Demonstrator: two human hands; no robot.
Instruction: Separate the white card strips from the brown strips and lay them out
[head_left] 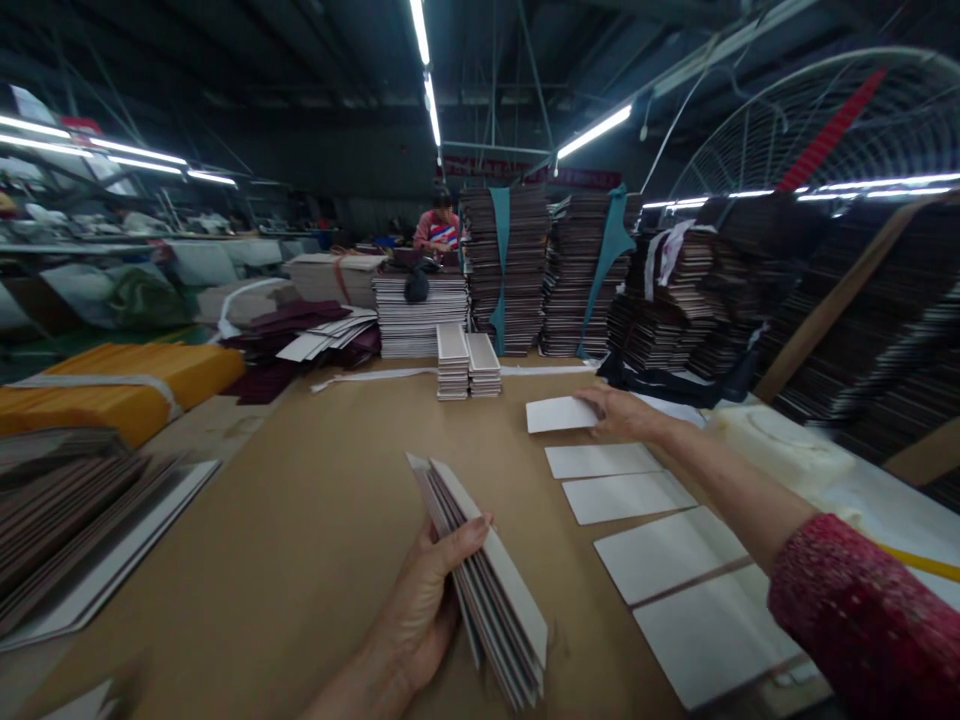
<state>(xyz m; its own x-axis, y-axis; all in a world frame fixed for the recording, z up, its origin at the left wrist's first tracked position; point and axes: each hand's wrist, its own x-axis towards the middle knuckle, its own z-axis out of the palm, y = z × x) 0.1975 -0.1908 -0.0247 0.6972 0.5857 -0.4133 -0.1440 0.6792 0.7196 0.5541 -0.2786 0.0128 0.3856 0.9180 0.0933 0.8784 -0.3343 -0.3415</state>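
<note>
My left hand (431,590) is closed around a fanned bundle of narrow card strips (499,590), thumb across the top one, tilted above the brown tabletop (352,510). Reaching far right, my right hand (619,412) grips the right end of a white card strip (559,414); whether that strip is lifted or lying flat, I cannot tell. Nearer me lie two similar strips (600,460) and two wider white panels (667,555), set out in a column along the table's right side.
Two small strip stacks (452,365) stand at the back. Behind them rise tall strapped panel piles (517,270). On the left are a yellow bundle (135,375) and dark panels (67,530). A person (439,230) is farther back; a big fan (832,120) stands right.
</note>
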